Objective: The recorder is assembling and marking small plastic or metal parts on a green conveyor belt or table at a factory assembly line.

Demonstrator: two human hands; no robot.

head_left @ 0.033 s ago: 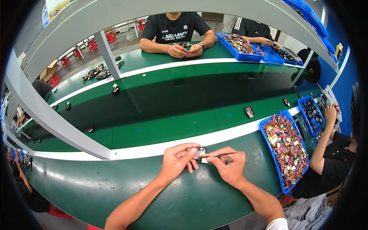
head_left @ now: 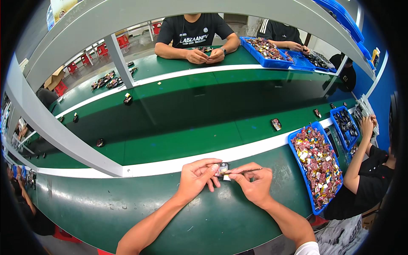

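Note:
My left hand (head_left: 197, 178) grips a small black plastic housing (head_left: 223, 166) between thumb and fingers, above the green bench. Inside the housing I make out reddish and pale parts, too small to name. A white tab (head_left: 226, 177) shows just under it. Closed around a thin dark pair of tweezers (head_left: 246, 171), my right hand (head_left: 256, 187) holds their tips against the housing's lower right side. My fingers partly hide both the housing and the tweezers.
A blue tray (head_left: 315, 208) heaped with small reddish, white and yellow parts stands right of my hands. Beyond it lies a blue tray of black pieces (head_left: 345, 126), beside a co-worker's arm (head_left: 355, 163). Black units (head_left: 276, 124) dot the green conveyor belt (head_left: 187, 140). A grey frame (head_left: 63, 140) rises left.

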